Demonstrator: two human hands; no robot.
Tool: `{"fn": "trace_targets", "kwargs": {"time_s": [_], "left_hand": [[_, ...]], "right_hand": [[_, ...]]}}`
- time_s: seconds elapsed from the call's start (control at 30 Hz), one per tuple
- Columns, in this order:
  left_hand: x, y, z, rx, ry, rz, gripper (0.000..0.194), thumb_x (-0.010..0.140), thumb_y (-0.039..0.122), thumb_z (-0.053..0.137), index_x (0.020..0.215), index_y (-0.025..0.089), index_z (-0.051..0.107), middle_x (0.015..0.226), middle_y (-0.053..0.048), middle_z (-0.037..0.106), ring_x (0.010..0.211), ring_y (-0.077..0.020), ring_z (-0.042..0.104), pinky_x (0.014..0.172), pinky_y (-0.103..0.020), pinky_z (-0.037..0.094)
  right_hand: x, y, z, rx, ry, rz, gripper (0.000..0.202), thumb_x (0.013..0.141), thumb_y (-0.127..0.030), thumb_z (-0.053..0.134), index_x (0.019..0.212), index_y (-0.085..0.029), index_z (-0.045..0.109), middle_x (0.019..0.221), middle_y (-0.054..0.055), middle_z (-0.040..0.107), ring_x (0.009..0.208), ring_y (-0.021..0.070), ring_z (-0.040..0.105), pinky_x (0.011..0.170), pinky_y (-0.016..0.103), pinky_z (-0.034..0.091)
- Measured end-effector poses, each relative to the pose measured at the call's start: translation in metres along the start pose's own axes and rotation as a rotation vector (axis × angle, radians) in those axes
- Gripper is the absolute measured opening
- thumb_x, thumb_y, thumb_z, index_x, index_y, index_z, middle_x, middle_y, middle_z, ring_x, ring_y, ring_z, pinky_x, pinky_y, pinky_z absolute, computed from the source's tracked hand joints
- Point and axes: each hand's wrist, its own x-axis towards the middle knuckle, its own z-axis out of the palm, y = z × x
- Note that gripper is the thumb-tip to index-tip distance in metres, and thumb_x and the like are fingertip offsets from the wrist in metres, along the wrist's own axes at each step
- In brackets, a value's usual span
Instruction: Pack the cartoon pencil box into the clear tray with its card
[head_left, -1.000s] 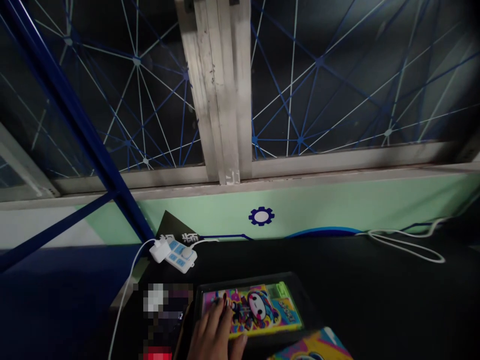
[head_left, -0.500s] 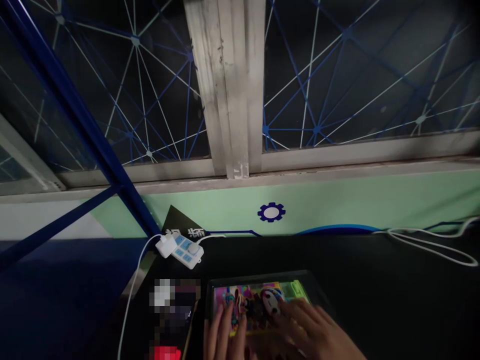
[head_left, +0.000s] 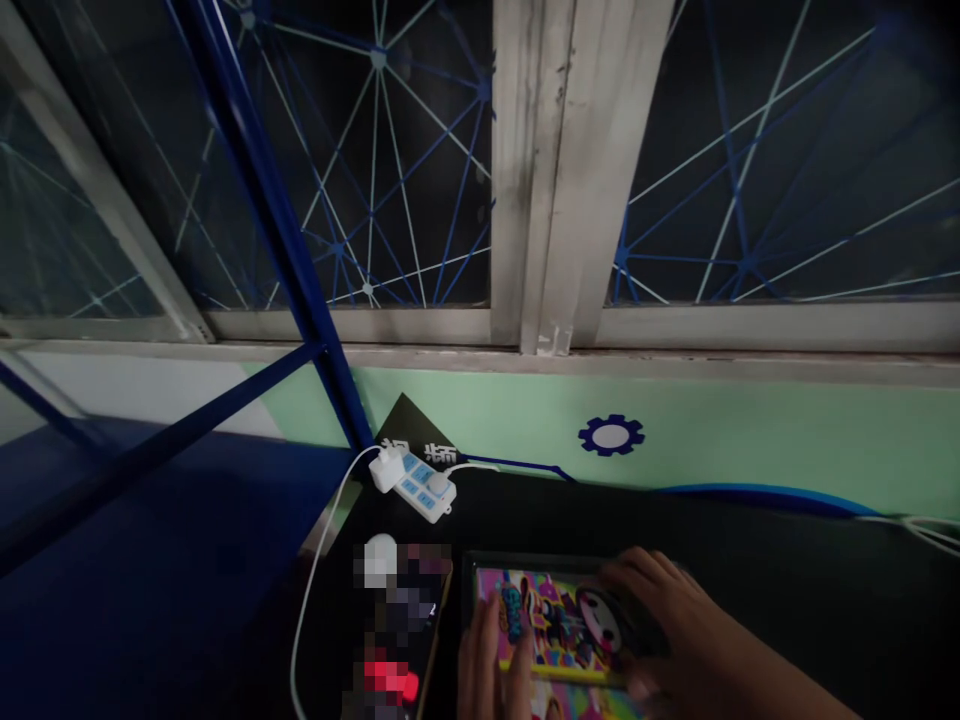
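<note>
A colourful package (head_left: 559,625) with cartoon figures lies in a dark shallow tray (head_left: 544,562) on the black table. At the package's left side is my left hand (head_left: 491,665), its fingers apart and their tips resting on the printed surface. My right hand (head_left: 656,615) curves over the right side of the package, thumb low and fingers at the tray's far right edge. Below the package, part of another colourful printed surface (head_left: 585,700) shows at the bottom of the view.
A white power strip (head_left: 427,488) with plugs and cables stands near the wall. Left of the tray is a pixelated area with a red item (head_left: 390,680). A blue metal post (head_left: 262,200) rises at the left, before the windows.
The view has swung left, so everything appears farther right. My right hand has moved from over the package to its right side, uncovering more of the print. The green piece is no longer visible.
</note>
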Motion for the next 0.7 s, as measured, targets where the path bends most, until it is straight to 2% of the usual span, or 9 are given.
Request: {"fn": "trace_targets", "kwargs": {"time_s": [0.1,0.2,0.33,0.4,0.5,0.57,0.7], "left_hand": [[0.003,0.003,-0.001,0.001,0.009,-0.007,0.044,0.088,0.021,0.056,0.132,0.021,0.060,0.139,-0.021,0.062,0.137,-0.0349,0.055,0.099,-0.049,0.057],[0.007,0.008,-0.008,-0.034,-0.008,-0.040,0.050,0.087,0.017,0.056,0.136,0.022,0.056,0.147,-0.018,0.055,0.140,-0.0330,0.051,0.103,-0.049,0.055],[0.015,0.018,-0.027,-0.097,-0.139,-0.145,0.058,0.089,0.014,0.052,0.146,0.023,0.048,0.162,-0.012,0.039,0.149,-0.0306,0.039,0.109,-0.051,0.052],[0.018,0.023,-0.036,-0.130,-0.198,-0.189,0.056,0.093,0.016,0.049,0.148,0.024,0.045,0.165,-0.010,0.034,0.151,-0.0294,0.035,0.111,-0.050,0.051],[0.022,0.028,-0.045,-0.166,-0.270,-0.247,0.053,0.098,0.020,0.048,0.150,0.025,0.042,0.166,-0.010,0.032,0.153,-0.0294,0.032,0.114,-0.053,0.047],[0.023,0.029,-0.049,-0.184,-0.292,-0.278,0.053,0.100,0.021,0.047,0.152,0.025,0.038,0.166,-0.011,0.033,0.153,-0.0292,0.031,0.116,-0.053,0.045],[0.024,0.034,-0.052,-0.200,-0.266,-0.325,0.057,0.101,0.021,0.047,0.155,0.024,0.031,0.166,-0.014,0.030,0.154,-0.0275,0.030,0.117,-0.049,0.044]], "right_hand": [[0.006,0.009,0.005,0.001,-0.063,0.013,0.084,0.050,-0.044,0.092,0.128,-0.027,0.066,0.125,0.012,0.061,0.111,0.0359,0.057,0.100,0.051,0.045],[0.006,0.010,0.006,-0.006,-0.011,-0.008,0.082,0.054,-0.049,0.091,0.129,-0.027,0.066,0.124,0.011,0.061,0.110,0.0347,0.057,0.099,0.050,0.046],[0.001,0.002,0.004,-0.024,0.086,-0.065,0.078,0.060,-0.056,0.089,0.129,-0.030,0.065,0.120,0.010,0.061,0.106,0.0320,0.057,0.096,0.050,0.046],[0.001,-0.002,0.003,-0.048,0.094,-0.066,0.077,0.055,-0.057,0.091,0.123,-0.029,0.067,0.116,0.009,0.061,0.102,0.0321,0.057,0.091,0.049,0.047],[0.000,-0.007,0.005,-0.086,0.172,-0.072,0.081,0.045,-0.052,0.096,0.115,-0.025,0.064,0.121,0.011,0.061,0.107,0.0346,0.057,0.090,0.049,0.047],[-0.002,-0.012,0.005,-0.113,0.260,-0.089,0.078,0.044,-0.045,0.097,0.109,-0.023,0.060,0.125,0.013,0.061,0.110,0.0359,0.058,0.091,0.050,0.046],[-0.011,-0.020,0.003,-0.195,0.378,-0.212,0.053,0.063,-0.027,0.090,0.102,-0.022,0.054,0.122,0.012,0.067,0.114,0.0337,0.061,0.098,0.052,0.042]]}}
